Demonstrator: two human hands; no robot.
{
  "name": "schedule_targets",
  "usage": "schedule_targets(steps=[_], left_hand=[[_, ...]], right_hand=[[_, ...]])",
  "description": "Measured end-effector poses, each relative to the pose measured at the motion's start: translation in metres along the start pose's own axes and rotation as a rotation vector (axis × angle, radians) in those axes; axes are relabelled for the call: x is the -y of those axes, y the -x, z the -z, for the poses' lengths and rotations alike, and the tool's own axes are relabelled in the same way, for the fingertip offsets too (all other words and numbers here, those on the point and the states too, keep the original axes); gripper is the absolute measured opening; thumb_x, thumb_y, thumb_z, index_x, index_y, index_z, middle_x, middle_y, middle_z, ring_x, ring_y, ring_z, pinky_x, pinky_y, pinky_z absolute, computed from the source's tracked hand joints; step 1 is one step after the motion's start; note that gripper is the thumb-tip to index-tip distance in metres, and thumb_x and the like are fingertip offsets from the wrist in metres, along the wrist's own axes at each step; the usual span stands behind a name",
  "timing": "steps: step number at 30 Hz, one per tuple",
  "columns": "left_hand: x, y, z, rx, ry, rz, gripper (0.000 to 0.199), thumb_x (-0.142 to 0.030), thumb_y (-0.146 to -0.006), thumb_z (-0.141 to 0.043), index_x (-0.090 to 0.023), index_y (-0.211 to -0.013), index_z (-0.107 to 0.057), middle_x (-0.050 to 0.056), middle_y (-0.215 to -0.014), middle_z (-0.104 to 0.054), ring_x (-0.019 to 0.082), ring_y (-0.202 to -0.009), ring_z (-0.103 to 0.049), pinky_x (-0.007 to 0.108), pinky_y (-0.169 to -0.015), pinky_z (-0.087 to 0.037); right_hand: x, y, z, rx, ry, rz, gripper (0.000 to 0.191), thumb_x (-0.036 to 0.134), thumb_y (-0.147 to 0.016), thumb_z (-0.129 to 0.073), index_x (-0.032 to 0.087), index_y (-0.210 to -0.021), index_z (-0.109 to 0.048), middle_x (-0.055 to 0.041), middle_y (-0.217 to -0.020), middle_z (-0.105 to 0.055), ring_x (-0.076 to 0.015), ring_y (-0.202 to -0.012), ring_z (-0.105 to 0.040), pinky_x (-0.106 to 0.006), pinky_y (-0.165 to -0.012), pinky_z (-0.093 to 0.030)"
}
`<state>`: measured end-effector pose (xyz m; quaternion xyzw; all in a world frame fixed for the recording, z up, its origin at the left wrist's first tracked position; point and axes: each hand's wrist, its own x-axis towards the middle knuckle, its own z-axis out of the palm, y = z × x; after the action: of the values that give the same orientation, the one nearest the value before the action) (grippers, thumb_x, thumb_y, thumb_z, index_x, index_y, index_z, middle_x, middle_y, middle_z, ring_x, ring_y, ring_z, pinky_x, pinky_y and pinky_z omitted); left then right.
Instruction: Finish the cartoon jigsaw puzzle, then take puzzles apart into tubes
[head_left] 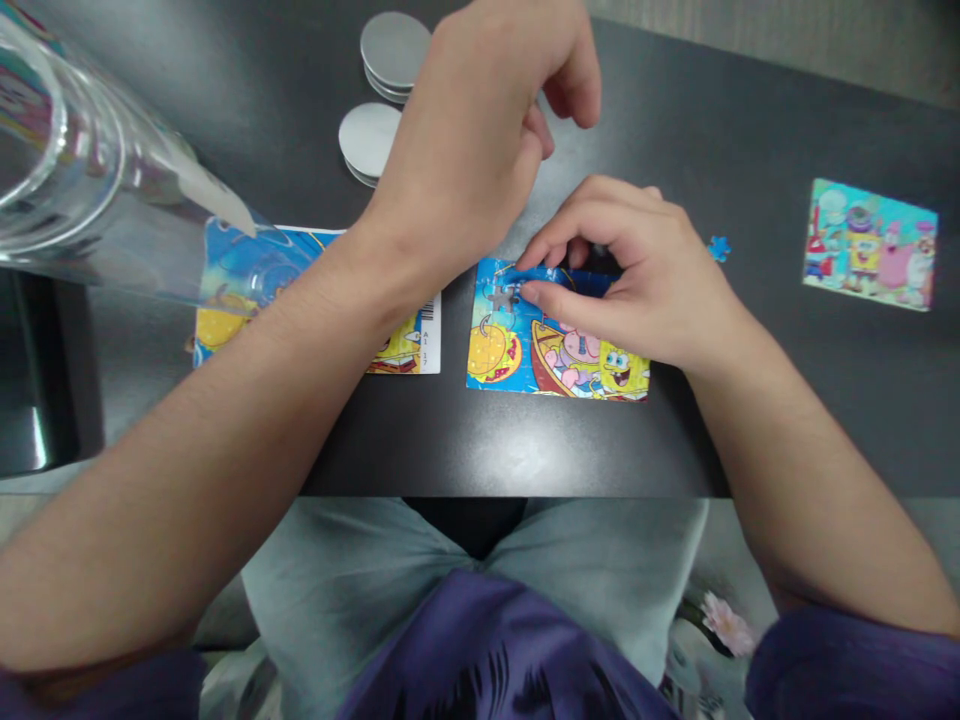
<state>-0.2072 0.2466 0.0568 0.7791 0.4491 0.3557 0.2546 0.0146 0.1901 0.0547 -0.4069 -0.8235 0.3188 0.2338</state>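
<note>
Nearest of all, a clear plastic jar (142,215) leans in at left, partly covering my view of a printed sheet (405,350), perhaps laid there for easy glancing. Silver discs (367,140) stand stacked beyond, seemingly out of the way. The left hand (487,115) arches over the worktop (525,455), fingers curled; its grip's contents I can't tell. The jigsaw (559,350) lies flat before the person. The right hand (637,260) puts thumb and fingertips beside its gap, maybe steadying it; whether that grip pinches a piece is unclear. Rightward lie a loose blue piece (718,248) and a picture card (870,245).
</note>
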Motion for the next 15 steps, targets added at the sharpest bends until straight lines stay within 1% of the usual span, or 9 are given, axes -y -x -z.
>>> schedule_targets(steps=[2,4,6,7,9,10,12,14,15], left_hand=[[0.002,-0.002,-0.001,0.01,-0.015,0.009,0.062,0.018,-0.074,-0.054,-0.025,-0.108,-0.083,0.003,-0.128,-0.085,0.019,-0.097,-0.079,0.044,-0.11,-0.063],[0.008,-0.004,-0.003,0.005,-0.01,0.001,0.062,0.018,-0.07,-0.058,-0.028,-0.104,-0.081,0.004,-0.133,-0.084,0.018,-0.094,-0.078,0.043,-0.099,-0.063],[0.017,-0.004,-0.005,-0.006,0.008,-0.032,0.06,0.017,-0.069,-0.067,-0.031,-0.104,-0.08,0.004,-0.135,-0.084,0.018,-0.094,-0.077,0.044,-0.096,-0.065],[0.022,-0.004,-0.006,-0.016,0.021,-0.055,0.058,0.015,-0.072,-0.071,-0.032,-0.104,-0.08,0.004,-0.135,-0.083,0.018,-0.094,-0.076,0.044,-0.096,-0.066],[0.028,-0.003,-0.006,-0.022,0.055,-0.102,0.05,0.007,-0.081,-0.079,-0.035,-0.108,-0.082,0.004,-0.137,-0.083,0.018,-0.096,-0.076,0.046,-0.098,-0.069],[0.028,-0.001,-0.006,-0.022,0.069,-0.127,0.046,0.003,-0.084,-0.081,-0.036,-0.107,-0.082,0.003,-0.135,-0.084,0.019,-0.095,-0.076,0.047,-0.098,-0.07],[0.026,0.003,-0.004,-0.04,0.077,-0.159,0.04,-0.001,-0.085,-0.083,-0.036,-0.104,-0.083,0.002,-0.122,-0.084,0.021,-0.096,-0.075,0.05,-0.103,-0.069],[0.02,0.008,-0.002,-0.084,0.054,-0.149,0.035,-0.003,-0.085,-0.084,-0.033,-0.102,-0.084,0.001,-0.103,-0.08,0.025,-0.102,-0.073,0.052,-0.112,-0.064],[0.018,0.011,-0.001,-0.064,0.044,-0.129,0.031,-0.005,-0.089,-0.083,-0.032,-0.103,-0.085,0.002,-0.101,-0.079,0.026,-0.105,-0.071,0.052,-0.113,-0.062]], right_hand=[[0.001,0.0,-0.001,-0.005,0.027,0.006,0.015,0.04,-0.099,-0.106,0.036,-0.109,-0.097,-0.0061,-0.107,-0.08,-0.0324,-0.096,-0.074,-0.063,-0.114,-0.061],[0.001,0.001,0.001,-0.012,0.023,-0.004,0.017,0.039,-0.097,-0.109,0.035,-0.108,-0.096,-0.0064,-0.108,-0.079,-0.0329,-0.1,-0.075,-0.061,-0.112,-0.062],[0.0,0.002,0.01,-0.057,0.022,0.027,0.019,0.043,-0.1,-0.109,0.033,-0.11,-0.096,-0.0073,-0.11,-0.08,-0.0309,-0.1,-0.074,-0.056,-0.108,-0.062],[-0.003,0.003,0.017,-0.11,0.032,0.054,0.019,0.045,-0.103,-0.107,0.032,-0.111,-0.096,-0.0081,-0.11,-0.081,-0.0291,-0.099,-0.073,-0.054,-0.105,-0.061],[-0.012,0.007,0.039,-0.253,0.074,0.081,0.022,0.048,-0.108,-0.104,0.029,-0.111,-0.094,-0.0093,-0.11,-0.084,-0.0254,-0.096,-0.072,-0.05,-0.099,-0.059],[-0.02,0.01,0.053,-0.335,0.105,0.073,0.025,0.049,-0.108,-0.106,0.028,-0.107,-0.092,-0.0094,-0.108,-0.085,-0.0236,-0.093,-0.073,-0.048,-0.093,-0.058],[-0.037,0.02,0.083,-0.404,0.2,0.016,0.035,0.051,-0.097,-0.116,0.028,-0.099,-0.09,-0.0088,-0.101,-0.087,-0.0214,-0.086,-0.071,-0.045,-0.083,-0.055],[-0.054,0.033,0.112,-0.324,0.245,-0.114,0.035,0.046,-0.089,-0.121,0.028,-0.096,-0.092,-0.0072,-0.091,-0.086,-0.0188,-0.077,-0.067,-0.044,-0.074,-0.051],[-0.061,0.039,0.125,-0.242,0.227,-0.207,0.034,0.044,-0.089,-0.121,0.028,-0.099,-0.093,-0.0063,-0.087,-0.086,-0.0184,-0.074,-0.066,-0.043,-0.07,-0.049]])
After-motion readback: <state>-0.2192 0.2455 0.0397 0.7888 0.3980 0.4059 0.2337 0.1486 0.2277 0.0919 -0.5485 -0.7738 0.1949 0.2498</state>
